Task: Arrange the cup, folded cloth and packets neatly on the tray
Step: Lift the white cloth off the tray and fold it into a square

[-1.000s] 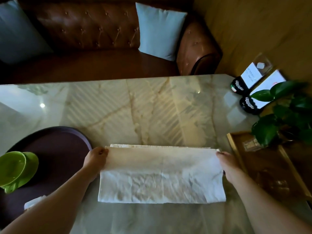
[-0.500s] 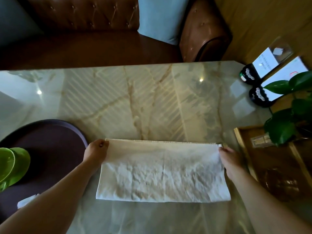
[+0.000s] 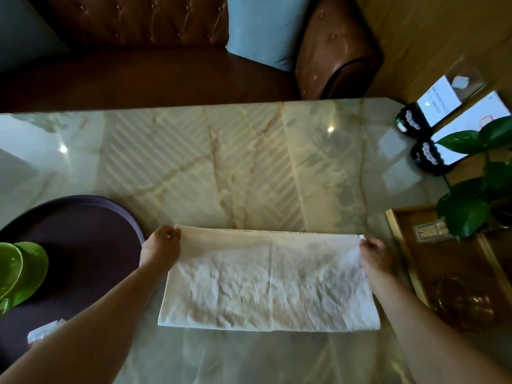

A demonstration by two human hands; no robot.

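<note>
White cloth (image 3: 268, 281) lies flat on the marble table (image 3: 249, 167), folded into a wide band, and both hands have it by the far corners. The left hand (image 3: 160, 249) pinches the far-left corner between thumb and curled fingers; the right hand (image 3: 375, 254) pinches the far-right corner the same way, though its fingertips are partly hidden behind the cloth edge. The far edge runs nearly straight between the two pinches, and a faint centre crease shows down the middle.

The step in hand looks like another fold, or squaring up the one just made. To do it well, I would keep both corners level and under light, even tension so the far edge stays straight, then lay it down exactly along the near edge before letting go (a skewed start shows in every later fold). Smoothing from the middle outward should flatten the crumpled lower half.

Just left of the cloth sits the dark round tray (image 3: 116, 214), with the green cup (image 3: 19, 270) on its left part, tipped on its side as far as I can tell. A small white packet (image 3: 41, 331) lies at the tray's near side, partly covered by the left forearm. On the right stands a wooden tray (image 3: 401, 245) with a leafy plant (image 3: 468, 214) over it, well apart from the work.
</note>
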